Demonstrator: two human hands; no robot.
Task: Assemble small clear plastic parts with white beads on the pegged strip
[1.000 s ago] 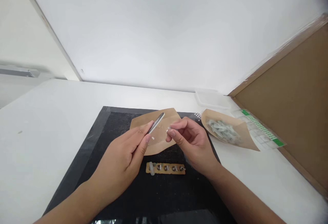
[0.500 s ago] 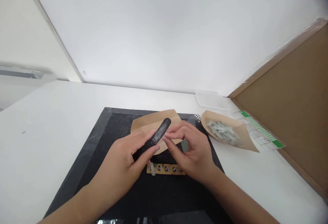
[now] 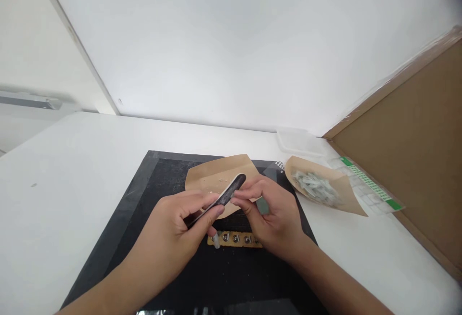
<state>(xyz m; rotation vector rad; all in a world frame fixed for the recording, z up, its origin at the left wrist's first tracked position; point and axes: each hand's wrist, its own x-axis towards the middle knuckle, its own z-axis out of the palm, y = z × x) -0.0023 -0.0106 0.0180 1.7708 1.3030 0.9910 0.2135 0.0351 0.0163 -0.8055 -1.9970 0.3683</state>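
My left hand (image 3: 176, 219) is closed round the lower end of a black nail file (image 3: 233, 190), thumb on the near side and fingers behind. The file slants up to the right, with its thin pale edge showing. Close against the file, my right hand (image 3: 270, 209) pinches a small clear nail tip (image 3: 233, 198), mostly hidden by the fingertips. Below the hands lies a tan strip (image 3: 241, 239) with several round metal pieces; a clear nail tip (image 3: 216, 239) stands at its left end.
Brown paper (image 3: 205, 173) with pale crumbs lies behind the hands on a black mat (image 3: 144, 238). To the right, another brown paper (image 3: 350, 195) carries a heap of clear nail tips (image 3: 315, 186). Beside it lies a clear packet with a green strip (image 3: 371, 182). A brown board (image 3: 407, 151) stands at right.
The nail file has turned from its broad face to nearly edge-on, and its tip sits slightly lower and to the right. My right fingers stay pinched beside it.
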